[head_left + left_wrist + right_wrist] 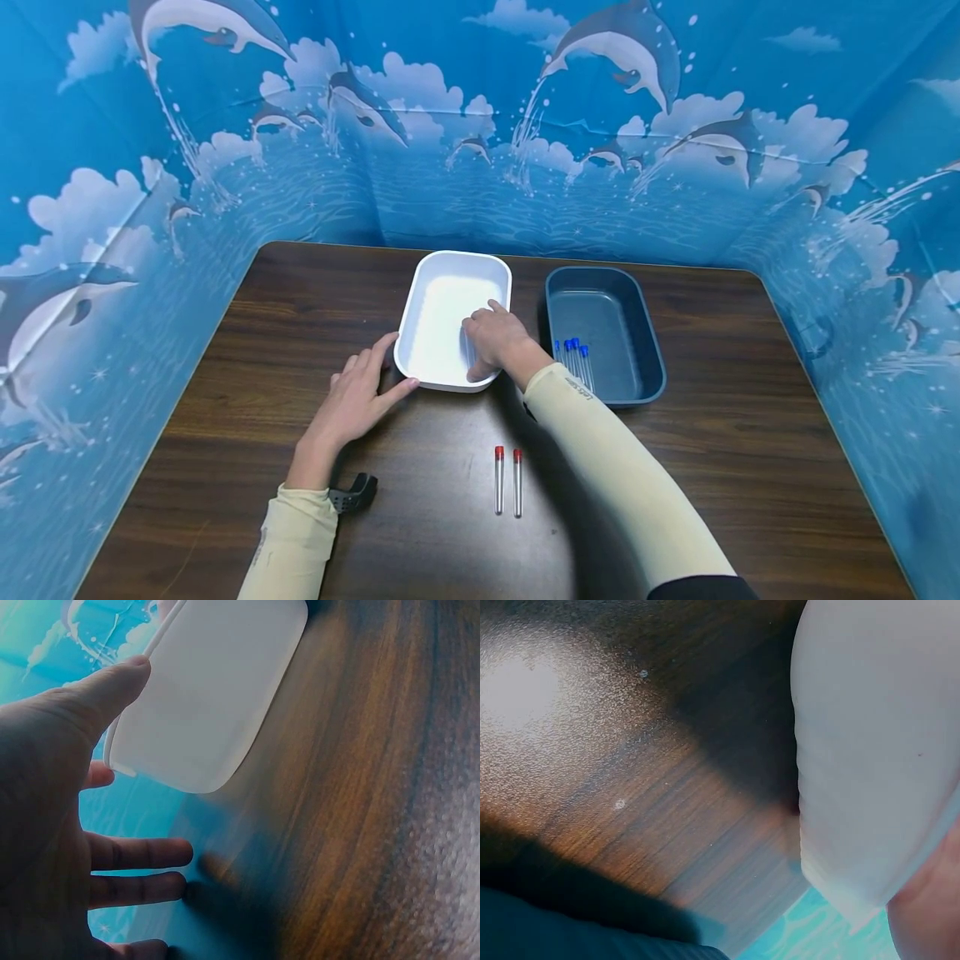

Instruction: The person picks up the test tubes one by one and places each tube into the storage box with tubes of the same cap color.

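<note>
A white tray stands on the dark wooden table. My left hand lies flat on the table at the tray's near left corner, fingers spread, thumb against the tray's wall. In the left wrist view the thumb touches the white tray. My right hand reaches into the tray's near right part with its fingers bent downward. Faint clear lines show under those fingers; whether they grip anything is hidden. The right wrist view shows the tray's outer wall and an edge of my right hand.
To the right of the white tray, a dark blue tray holds several blue-capped tubes. Two red-capped tubes lie side by side on the table nearer me. Blue dolphin-print walls enclose the table on three sides.
</note>
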`<control>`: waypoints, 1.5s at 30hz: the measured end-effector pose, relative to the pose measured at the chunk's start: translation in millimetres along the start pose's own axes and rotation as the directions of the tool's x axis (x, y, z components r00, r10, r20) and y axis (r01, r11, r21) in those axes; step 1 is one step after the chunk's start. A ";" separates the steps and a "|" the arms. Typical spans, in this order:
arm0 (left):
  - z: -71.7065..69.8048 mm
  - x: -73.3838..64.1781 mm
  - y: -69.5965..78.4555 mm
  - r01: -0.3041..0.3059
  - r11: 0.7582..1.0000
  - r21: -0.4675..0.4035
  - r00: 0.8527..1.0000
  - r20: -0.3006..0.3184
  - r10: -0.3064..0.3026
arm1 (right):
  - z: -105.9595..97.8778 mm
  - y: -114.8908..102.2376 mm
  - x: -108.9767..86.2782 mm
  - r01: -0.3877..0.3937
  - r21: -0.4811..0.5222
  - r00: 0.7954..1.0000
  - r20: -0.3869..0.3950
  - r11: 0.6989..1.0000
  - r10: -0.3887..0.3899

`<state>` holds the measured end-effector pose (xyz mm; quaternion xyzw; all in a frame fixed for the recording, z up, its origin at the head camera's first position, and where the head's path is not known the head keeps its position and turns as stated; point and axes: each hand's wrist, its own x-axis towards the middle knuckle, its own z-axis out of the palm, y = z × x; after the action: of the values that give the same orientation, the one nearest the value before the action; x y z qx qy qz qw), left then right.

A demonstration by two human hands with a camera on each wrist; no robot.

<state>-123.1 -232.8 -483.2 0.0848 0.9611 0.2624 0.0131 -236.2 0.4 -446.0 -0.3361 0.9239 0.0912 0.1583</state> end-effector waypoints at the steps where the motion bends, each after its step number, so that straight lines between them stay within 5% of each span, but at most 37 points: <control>1: 0.0 0.1 0.0 0.000 1.000 -0.001 1.000 0.000 0.000 | -0.4 -0.2 -0.3 0.002 0.014 1.000 0.002 1.000 -0.002; 45: 0.0 0.5 -0.8 0.007 1.000 -0.004 1.000 0.004 -0.007 | 0.2 -1.6 2.0 0.007 0.052 1.000 0.014 0.999 -0.008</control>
<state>-123.6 -233.4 -483.6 0.0822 0.9608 0.2642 0.0162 -236.6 -1.9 -447.0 -0.3348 0.9236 0.0691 0.1736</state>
